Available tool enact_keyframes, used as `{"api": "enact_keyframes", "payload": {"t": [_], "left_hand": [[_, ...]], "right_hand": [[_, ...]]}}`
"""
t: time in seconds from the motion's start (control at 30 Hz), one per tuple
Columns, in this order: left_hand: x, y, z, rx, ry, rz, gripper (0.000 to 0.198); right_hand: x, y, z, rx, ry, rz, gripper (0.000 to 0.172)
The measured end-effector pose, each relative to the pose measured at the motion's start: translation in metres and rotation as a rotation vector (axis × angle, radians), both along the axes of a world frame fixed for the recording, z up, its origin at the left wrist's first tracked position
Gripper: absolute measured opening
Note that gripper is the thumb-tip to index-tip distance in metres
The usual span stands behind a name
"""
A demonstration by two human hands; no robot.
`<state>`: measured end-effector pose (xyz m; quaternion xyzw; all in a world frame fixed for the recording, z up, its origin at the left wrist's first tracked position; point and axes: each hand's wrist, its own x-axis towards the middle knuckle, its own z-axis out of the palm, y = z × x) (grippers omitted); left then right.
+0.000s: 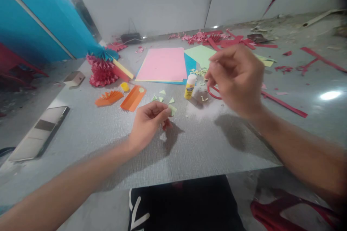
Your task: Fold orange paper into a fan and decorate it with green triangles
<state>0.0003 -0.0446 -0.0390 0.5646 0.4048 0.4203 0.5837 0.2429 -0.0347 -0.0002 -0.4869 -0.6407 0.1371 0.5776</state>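
Pinching a pale green paper triangle (172,110) in my left hand (148,124), I keep that grip clenched, its fingertips partly hidden behind the hand. My right hand (233,81) hangs above the grey textured worktop (206,144) with its fingers bunched shut; I cannot tell whether they hold anything. Just beside them stands an upright white-capped yellow glue bottle (190,86), its contents hidden by its opaque sides.

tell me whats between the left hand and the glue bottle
In the head view, small pale green paper triangles and a few scraps lie on the grey tabletop between the left hand and the white-capped glue bottle.
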Motion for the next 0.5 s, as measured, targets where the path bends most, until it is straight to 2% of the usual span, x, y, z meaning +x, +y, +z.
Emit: {"api": "enact_keyframes", "payload": {"t": [0.07, 0.13, 0.2, 0.27, 0.37, 0.5], "left_hand": [[0.0, 0.0, 0.0, -0.008, 0.005, 0.006, 0.016], [0.0, 0.0, 0.0, -0.01, 0.01, 0.012, 0.016], [0.0, 0.001, -0.001, -0.004, 0.01, 0.019, 0.016], [-0.001, 0.001, -0.001, 0.007, -0.001, 0.023, 0.016], [-0.001, 0.001, 0.0, 0.008, -0.01, 0.014, 0.017], [0.0, 0.0, 0.003, -0.015, -0.015, 0.007, 0.017]], "right_hand": [[0.023, 0.019, 0.004, -0.056, -0.168, -0.134, 0.009], [0.044, 0.037, 0.002, -0.22, -0.465, -0.26, 0.007], [0.061, 0.052, -0.004, -0.482, -0.689, -0.274, 0.015], [0.071, 0.061, -0.011, -0.664, -0.831, -0.209, 0.029], [0.076, 0.067, -0.017, -0.755, -0.946, -0.177, 0.043], [0.074, 0.067, -0.019, -0.762, -0.999, -0.232, 0.052]]}}
